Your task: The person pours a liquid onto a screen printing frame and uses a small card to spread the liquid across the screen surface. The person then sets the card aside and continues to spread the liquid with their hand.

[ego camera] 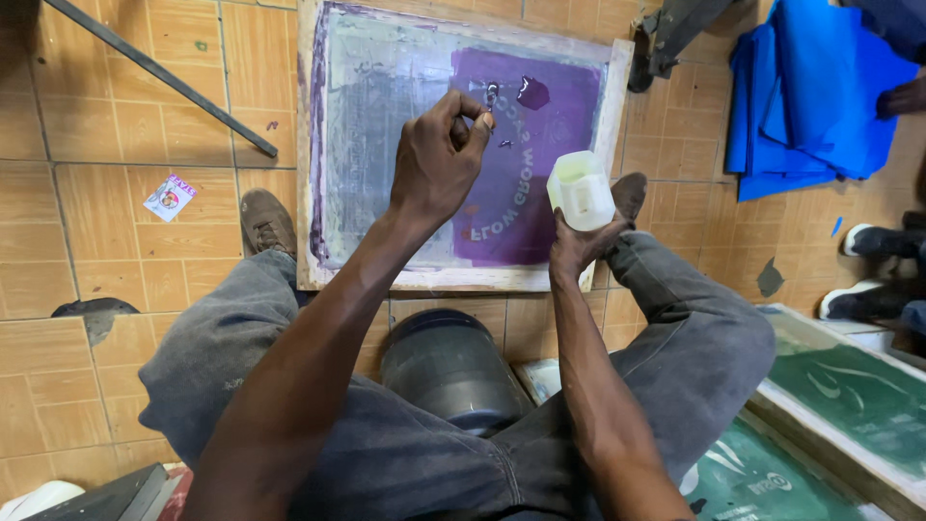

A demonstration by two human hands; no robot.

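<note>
A wooden-framed printing screen (310, 145) lies on the tiled floor, its mesh stained purple and grey. My left hand (436, 164) hovers over the mesh, pinching a small metal spoon (491, 95) from which purple ink drips. A blob of purple ink (532, 93) sits on the mesh just right of the spoon. My right hand (577, 239) holds a small pale yellow-white plastic tub (581, 189) over the screen's right side. My knees in grey trousers flank the screen's near edge.
A dark round bucket (449, 371) stands between my legs. Blue fabric (810, 92) lies at the far right. Green-meshed screens (849, 396) rest at the lower right. A dark metal bar (159, 75) crosses the floor at upper left. Another person's shoes (873, 241) are at the right edge.
</note>
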